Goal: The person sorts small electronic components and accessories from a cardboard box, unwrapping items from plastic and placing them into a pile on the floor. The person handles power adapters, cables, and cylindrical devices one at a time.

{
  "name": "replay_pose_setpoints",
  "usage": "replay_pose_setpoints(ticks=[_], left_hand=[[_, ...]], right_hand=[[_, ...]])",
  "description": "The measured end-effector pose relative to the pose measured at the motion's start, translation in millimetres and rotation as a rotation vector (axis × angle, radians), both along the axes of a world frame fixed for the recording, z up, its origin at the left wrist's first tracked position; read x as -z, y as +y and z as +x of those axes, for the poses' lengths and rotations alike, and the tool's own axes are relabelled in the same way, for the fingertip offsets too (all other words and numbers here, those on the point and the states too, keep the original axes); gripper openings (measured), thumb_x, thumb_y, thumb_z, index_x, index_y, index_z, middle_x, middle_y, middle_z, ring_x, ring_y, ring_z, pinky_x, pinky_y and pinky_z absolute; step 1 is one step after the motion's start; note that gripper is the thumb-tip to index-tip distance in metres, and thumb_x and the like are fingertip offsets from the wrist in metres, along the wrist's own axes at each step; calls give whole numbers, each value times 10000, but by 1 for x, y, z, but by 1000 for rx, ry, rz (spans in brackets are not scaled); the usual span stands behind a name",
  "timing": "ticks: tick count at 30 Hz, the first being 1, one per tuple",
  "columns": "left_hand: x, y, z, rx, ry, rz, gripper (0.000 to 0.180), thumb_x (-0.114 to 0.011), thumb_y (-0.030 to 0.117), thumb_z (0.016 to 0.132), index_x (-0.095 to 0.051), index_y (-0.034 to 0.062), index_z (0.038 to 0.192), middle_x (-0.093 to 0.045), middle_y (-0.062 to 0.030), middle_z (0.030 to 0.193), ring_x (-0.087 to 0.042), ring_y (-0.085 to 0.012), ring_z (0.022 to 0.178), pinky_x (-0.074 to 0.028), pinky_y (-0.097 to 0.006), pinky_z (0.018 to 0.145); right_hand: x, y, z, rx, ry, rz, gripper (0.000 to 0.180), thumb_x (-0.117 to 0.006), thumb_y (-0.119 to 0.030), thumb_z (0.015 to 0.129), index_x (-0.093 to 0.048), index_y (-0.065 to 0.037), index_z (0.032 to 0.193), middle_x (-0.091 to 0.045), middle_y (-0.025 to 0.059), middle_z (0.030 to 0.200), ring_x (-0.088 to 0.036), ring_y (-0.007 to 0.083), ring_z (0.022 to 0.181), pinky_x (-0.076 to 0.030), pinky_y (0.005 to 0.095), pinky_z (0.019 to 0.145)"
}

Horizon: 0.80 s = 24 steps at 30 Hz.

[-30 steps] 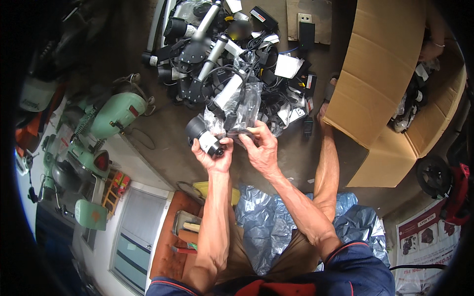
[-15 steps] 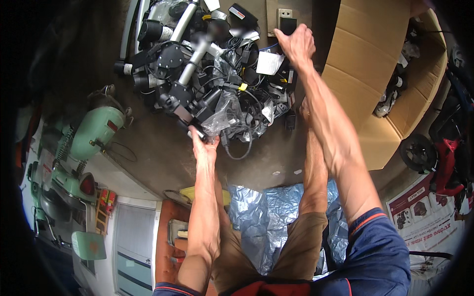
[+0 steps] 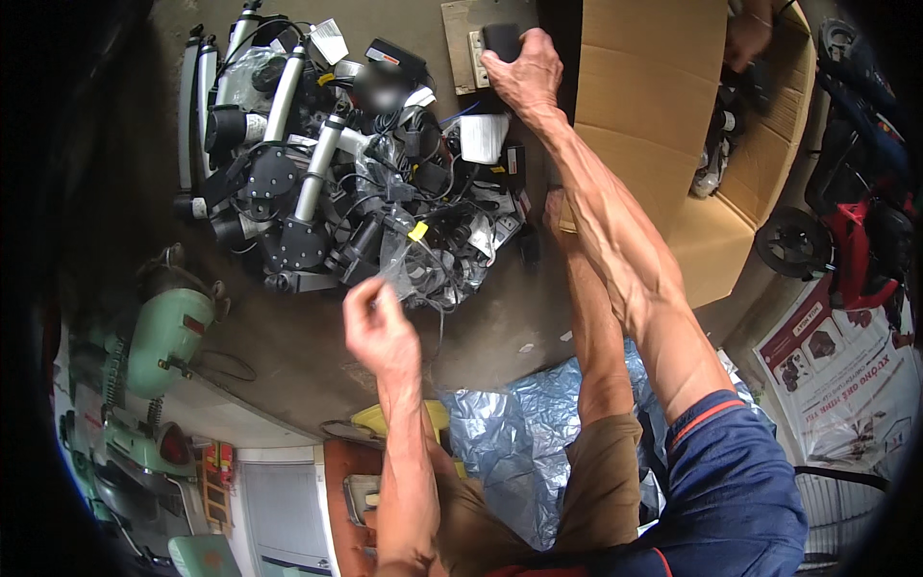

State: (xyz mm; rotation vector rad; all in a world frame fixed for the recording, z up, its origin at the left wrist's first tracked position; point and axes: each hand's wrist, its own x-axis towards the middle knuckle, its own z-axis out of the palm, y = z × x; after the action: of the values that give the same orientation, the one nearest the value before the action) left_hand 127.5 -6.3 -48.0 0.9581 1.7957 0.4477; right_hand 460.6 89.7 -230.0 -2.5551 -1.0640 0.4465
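My right hand point(image 3: 527, 75) grips a small black power adapter point(image 3: 501, 41) at the white socket strip point(image 3: 477, 60) on a board; whether its pins sit in the socket is hidden. My left hand point(image 3: 383, 332) is raised at the near edge of a heap of parts, its fingers curled together. Whatever they may hold is hidden. Beyond it lies a crumpled clear plastic bag point(image 3: 409, 264) with a yellow tag point(image 3: 417, 232) on a cable. Silver tubes with black motor housings, such as one tube point(image 3: 320, 168), and tangled black cables fill the heap.
An open cardboard box point(image 3: 654, 106) stands at right, with another person's hand point(image 3: 748, 40) reaching inside. Silver sheeting point(image 3: 500, 433) lies between my legs. A green scooter point(image 3: 168, 337) is at left, a red and black vehicle point(image 3: 856, 250) at far right.
My left hand has drawn back from the black part and plastic bag, its fingers now curled. My right hand still holds the adapter by the socket. The view has shifted, and another person's hand appears.
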Motion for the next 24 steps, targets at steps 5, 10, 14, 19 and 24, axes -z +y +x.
replay_pose_setpoints(ticks=[5,10,14,19,24], left_hand=[[59,98,108,664,-114,111,380,-610,5,926,-630,-3,1305,-680,-192,1220,-694,-296,1028,-558,-381,907],[98,-10,104,716,-196,44,427,-535,-13,921,-605,-18,1342,-664,-268,1242,-645,-434,1178,-508,-467,1022],[67,-80,93,1289,-85,-629,461,-613,27,876,-636,1,1336,-693,-316,1190,-663,-440,1180,-515,-452,1027],[41,-64,108,959,36,-398,421,-708,53,879,-661,-11,1292,-733,-243,1139,-713,-351,1089,-543,-416,978],[-45,60,264,307,-449,32,567,-674,171,1020,-434,20,1511,-526,-179,1507,-527,-267,1364,-426,-398,1126]], right_hand=[[-39,0,2,94,103,32,571,-767,-340,744,-567,70,1088,-642,288,1073,-641,466,1025,-528,543,916],[-95,-141,-68,32,609,-563,544,-730,-319,743,-628,84,1093,-684,312,1057,-666,502,1025,-540,587,928],[-154,-236,-95,23,605,-427,240,-663,-83,850,-652,66,1039,-671,295,1013,-687,472,987,-559,596,771],[-243,-213,54,667,182,90,136,-635,-85,940,-659,-11,1051,-672,134,871,-652,186,808,-532,338,732],[-265,-211,230,763,523,625,505,-768,-268,928,-581,-25,1329,-654,73,1179,-631,164,1051,-549,331,833]])
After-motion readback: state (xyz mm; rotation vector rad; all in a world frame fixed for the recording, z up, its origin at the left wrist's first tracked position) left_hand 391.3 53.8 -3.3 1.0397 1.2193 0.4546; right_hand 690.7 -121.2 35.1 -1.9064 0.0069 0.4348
